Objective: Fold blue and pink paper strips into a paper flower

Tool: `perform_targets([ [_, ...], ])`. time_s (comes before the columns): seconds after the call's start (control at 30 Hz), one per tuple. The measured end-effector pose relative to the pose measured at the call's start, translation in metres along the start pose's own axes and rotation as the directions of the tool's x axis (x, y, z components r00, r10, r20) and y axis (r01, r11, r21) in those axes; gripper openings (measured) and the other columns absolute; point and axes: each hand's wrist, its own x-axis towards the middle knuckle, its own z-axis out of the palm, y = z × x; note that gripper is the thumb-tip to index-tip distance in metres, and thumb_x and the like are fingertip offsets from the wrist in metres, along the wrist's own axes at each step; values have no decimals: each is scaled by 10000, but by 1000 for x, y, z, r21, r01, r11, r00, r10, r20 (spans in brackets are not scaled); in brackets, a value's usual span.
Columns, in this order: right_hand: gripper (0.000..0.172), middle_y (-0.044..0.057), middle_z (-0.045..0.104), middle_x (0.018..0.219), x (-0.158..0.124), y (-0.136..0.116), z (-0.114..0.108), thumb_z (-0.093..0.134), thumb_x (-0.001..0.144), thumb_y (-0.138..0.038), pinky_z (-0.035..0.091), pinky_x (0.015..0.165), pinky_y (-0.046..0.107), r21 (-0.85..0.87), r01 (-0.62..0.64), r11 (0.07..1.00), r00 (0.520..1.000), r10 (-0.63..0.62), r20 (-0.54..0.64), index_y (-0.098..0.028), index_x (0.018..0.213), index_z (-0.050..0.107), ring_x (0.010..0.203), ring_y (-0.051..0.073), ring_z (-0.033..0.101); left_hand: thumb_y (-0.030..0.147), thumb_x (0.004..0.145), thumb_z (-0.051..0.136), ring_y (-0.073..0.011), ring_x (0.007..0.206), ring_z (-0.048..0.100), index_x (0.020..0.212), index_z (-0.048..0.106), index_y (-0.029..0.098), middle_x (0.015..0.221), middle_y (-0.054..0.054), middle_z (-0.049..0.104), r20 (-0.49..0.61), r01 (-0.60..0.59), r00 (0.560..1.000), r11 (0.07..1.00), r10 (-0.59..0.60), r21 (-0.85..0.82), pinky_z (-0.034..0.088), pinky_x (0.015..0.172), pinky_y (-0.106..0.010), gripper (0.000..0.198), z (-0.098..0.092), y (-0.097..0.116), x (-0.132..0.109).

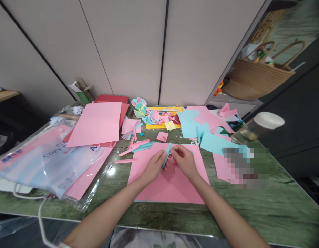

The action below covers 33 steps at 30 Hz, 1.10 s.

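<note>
A small folded piece of light-blue paper [166, 154] is held upright above a large pink sheet [149, 186]. My left hand [153, 167] is closed on it, with the thumb along its near side. On the other side, my right hand [184, 160] has thumb and forefinger pinched at the paper's right edge; the exact contact is partly hidden by the fingers. Just beyond the hands lies a small pink folded square [162, 136]. To the left are pink paper strips [127, 161] and a folded blue piece [144, 146].
Left: a plastic copy-paper bag [53, 158] and a pink sheet stack [97, 120]. Behind: a yellow tray [149, 126] with paper flowers. Right: blue sheets [189, 124], a lidded jar [252, 129] and a blurred patch [244, 168]. A woven basket [260, 77] stands beyond.
</note>
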Motion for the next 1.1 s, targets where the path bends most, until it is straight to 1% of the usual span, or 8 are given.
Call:
perform_targets([
  [0.17, 168, -8, 529, 618, -1, 1, 3, 454, 781, -292, 380, 525, 225, -62, 46, 997, 999, -47, -15, -177, 674, 513, 578, 111, 465, 435, 799, 380, -84, 481, 446, 714, 481, 160, 587, 14, 500, 10, 54, 998, 998, -54, -19, 320, 478, -212, 305, 1, 2, -1],
  [0.27, 155, -23, 498, 596, 0, 3, 4, 469, 775, -294, 381, 525, 224, 11, 38, 999, 999, -38, 21, -178, 677, 496, 552, 101, 459, 434, 795, 391, -75, 447, 430, 691, 479, 150, 559, 12, 496, 43, 109, 994, 989, -105, -101, 301, 459, -208, 315, 0, 2, -1],
  [0.33, 122, -31, 483, 599, 2, 4, 5, 478, 769, -303, 390, 506, 222, 115, 5, 993, 998, -11, 56, -184, 774, 503, 537, 100, 474, 437, 793, 392, -77, 443, 432, 710, 490, 146, 544, 11, 488, 80, 133, 990, 974, -120, -185, 303, 462, -207, 318, -1, 1, 0],
  [0.43, 267, -31, 480, 629, 4, 4, 4, 475, 766, -302, 398, 482, 219, 207, -21, 978, 998, 7, 70, -196, 1010, 487, 537, 104, 498, 450, 784, 404, -84, 455, 441, 748, 506, 147, 539, 12, 480, 116, 153, 985, 953, -126, -260, 311, 472, -207, 321, -3, 0, 1],
  [0.5, 312, -22, 492, 639, 3, 3, 4, 471, 768, -308, 401, 489, 222, 175, -13, 985, 998, 2, 63, -200, 1059, 504, 555, 109, 501, 450, 780, 414, -82, 450, 434, 761, 509, 150, 539, 15, 476, 120, 167, 983, 947, -138, -275, 308, 468, -205, 315, -4, -1, 2],
  [0.57, 306, -6, 517, 658, 2, 1, 4, 466, 776, -322, 403, 511, 231, 95, 8, 995, 999, -12, 40, -205, 1048, 547, 587, 118, 501, 439, 782, 419, -78, 446, 430, 770, 510, 152, 543, 16, 475, 120, 178, 982, 942, -149, -285, 296, 453, -200, 302, -4, -1, 1],
  [0.73, 326, 10, 539, 700, -3, 1, 5, 431, 812, -320, 394, 591, 260, -91, 110, 990, 993, -112, -21, -228, 1096, 563, 641, 134, 491, 444, 771, 437, -79, 446, 438, 769, 500, 153, 554, 11, 487, 91, 172, 984, 936, -151, -306, 274, 423, -193, 298, -3, -2, 2],
  [1.1, 348, 5, 494, 695, -5, 2, 6, 364, 857, -293, 380, 617, 252, -177, 174, 969, 985, -167, 52, -239, 1173, 500, 639, 128, 463, 458, 775, 426, -77, 430, 458, 745, 496, 151, 553, 15, 495, 73, 168, 985, 941, -153, -295, 284, 400, -187, 316, -4, -2, 3],
])
